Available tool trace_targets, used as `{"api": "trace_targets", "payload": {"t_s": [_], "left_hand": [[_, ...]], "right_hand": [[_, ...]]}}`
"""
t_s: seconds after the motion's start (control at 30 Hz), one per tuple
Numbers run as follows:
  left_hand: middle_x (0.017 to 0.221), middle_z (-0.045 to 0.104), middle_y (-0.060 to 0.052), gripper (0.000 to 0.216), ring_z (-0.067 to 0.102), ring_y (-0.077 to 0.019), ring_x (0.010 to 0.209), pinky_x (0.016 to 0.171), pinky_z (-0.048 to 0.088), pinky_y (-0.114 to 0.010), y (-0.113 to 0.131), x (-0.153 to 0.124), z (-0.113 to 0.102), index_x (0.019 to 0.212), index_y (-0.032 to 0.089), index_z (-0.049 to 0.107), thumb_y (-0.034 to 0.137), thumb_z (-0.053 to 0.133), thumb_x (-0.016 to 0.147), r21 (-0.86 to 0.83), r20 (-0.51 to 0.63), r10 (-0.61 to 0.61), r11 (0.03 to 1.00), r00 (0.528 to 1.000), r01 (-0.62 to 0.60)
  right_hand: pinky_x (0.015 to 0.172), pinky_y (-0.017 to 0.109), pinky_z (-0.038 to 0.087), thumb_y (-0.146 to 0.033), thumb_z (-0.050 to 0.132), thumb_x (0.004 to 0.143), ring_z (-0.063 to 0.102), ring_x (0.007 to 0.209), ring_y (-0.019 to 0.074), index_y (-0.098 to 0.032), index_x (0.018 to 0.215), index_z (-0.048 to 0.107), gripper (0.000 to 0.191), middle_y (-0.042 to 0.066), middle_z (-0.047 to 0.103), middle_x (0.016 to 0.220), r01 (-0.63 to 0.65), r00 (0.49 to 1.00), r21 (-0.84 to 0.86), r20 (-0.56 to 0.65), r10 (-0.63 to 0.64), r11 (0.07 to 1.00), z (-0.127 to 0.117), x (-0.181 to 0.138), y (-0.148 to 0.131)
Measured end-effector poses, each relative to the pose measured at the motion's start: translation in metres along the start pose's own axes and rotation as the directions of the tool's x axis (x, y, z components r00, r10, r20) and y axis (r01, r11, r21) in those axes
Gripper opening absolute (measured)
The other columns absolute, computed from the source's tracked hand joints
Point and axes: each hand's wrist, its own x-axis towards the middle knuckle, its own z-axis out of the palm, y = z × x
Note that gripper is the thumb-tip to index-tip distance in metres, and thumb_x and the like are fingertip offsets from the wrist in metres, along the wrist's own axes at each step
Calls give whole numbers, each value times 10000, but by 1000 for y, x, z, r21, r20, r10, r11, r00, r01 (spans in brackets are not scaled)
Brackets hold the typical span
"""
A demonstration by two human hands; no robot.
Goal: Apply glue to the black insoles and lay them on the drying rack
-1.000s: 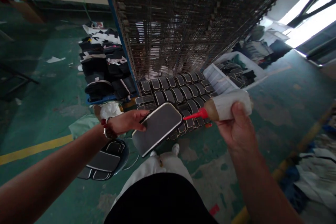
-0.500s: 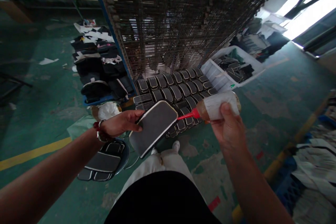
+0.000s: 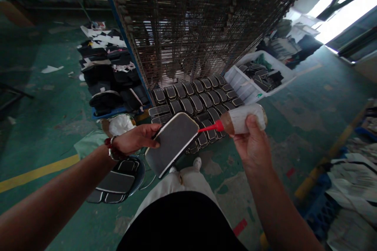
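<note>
Since the frame a second earlier, the right hand (image 3: 253, 141) and the bottle (image 3: 243, 119) it held had shifted leftward, and the dark panel (image 3: 173, 143) had moved slightly the same way.

Nearest was a black garment (image 3: 179, 223) above pale trousers (image 3: 159, 196). The left hand gripped the panel's upper left edge, thumb flat on its face; the other fingers were partly hidden at and behind the edge. The panel, pale-rimmed, was tilted in front of the person. The right fingers were curled around the bottle, thumb pressed on its white wrap (image 3: 238, 118), where no lettering could be made out. The red nozzle (image 3: 212, 127) pointed left, its tip at the panel's right corner.

Lower left, more panels (image 3: 116, 181) lay on a round stand. Beyond, stacked panels (image 3: 197, 104) stood in rows beside a white crate (image 3: 241, 86) bearing a green mark (image 3: 259, 95) too small to read. A wire rack (image 3: 188, 27) rose behind.
</note>
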Motion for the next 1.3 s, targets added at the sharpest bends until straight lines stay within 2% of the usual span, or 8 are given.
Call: {"api": "trace_targets", "payload": {"t_s": [0.07,0.13,0.23,0.33,0.53,0.7,0.97,1.3], "left_hand": [[732,755,-94,462,770,-308,640,556,625,-368,-1,1,-2,1136,161,739,-93,627,766,55,65,23,998,998,-27],[776,780,-87,474,775,-275,669,600,637,-336,-3,3,-5,1060,148,751,-126,687,679,176,203,78,978,976,-114],[869,811,-83,406,777,-229,742,686,644,-299,-5,6,-10,998,138,760,-40,809,636,280,421,133,922,897,-268],[924,824,-92,349,776,-200,774,716,634,-270,-8,8,-14,1010,140,773,47,846,681,285,503,165,895,848,-343],[960,831,-95,350,782,-199,789,712,630,-265,-12,10,-12,1041,149,782,45,824,709,261,525,171,900,834,-349],[936,830,-95,354,784,-203,787,730,636,-281,-15,11,-10,1054,142,774,25,791,720,229,529,175,913,830,-338],[983,831,-113,419,794,-221,797,734,652,-309,-17,14,-9,1085,135,757,30,818,684,199,477,171,934,862,-295],[963,824,-127,468,789,-239,789,737,639,-332,-19,19,-9,1155,107,727,32,787,697,148,438,148,961,887,-234]], "right_hand": [[646,253,614,-445,905,774,740,848,175,-220,1053,736,396,12,768,962,18,1000,6,-16,-18,1000,0,-1,1],[655,255,617,-457,900,778,735,835,170,-219,1052,735,399,10,764,946,32,999,1,-18,-32,999,1,-2,3],[684,278,630,-478,919,745,724,816,171,-214,1026,736,427,8,757,924,11,1000,-7,-23,-11,1000,2,-5,5],[722,303,637,-471,909,763,726,839,178,-219,1041,731,414,10,757,949,16,999,6,-42,-16,1000,1,-6,6],[758,310,631,-451,838,857,725,840,166,-226,1064,723,327,3,751,944,26,999,-14,-37,-27,1000,-1,-8,10],[750,307,638,-471,871,809,730,857,172,-231,1034,736,355,0,758,943,21,999,-23,-33,-22,1000,-1,-17,14],[742,332,656,-457,892,769,734,844,184,-234,1005,755,352,12,769,958,10,1000,-41,-7,-10,999,1,-29,20],[810,300,651,-384,839,832,746,917,162,-271,1033,767,241,-1,782,1008,40,994,-56,99,-35,998,-1,-42,26]]}}
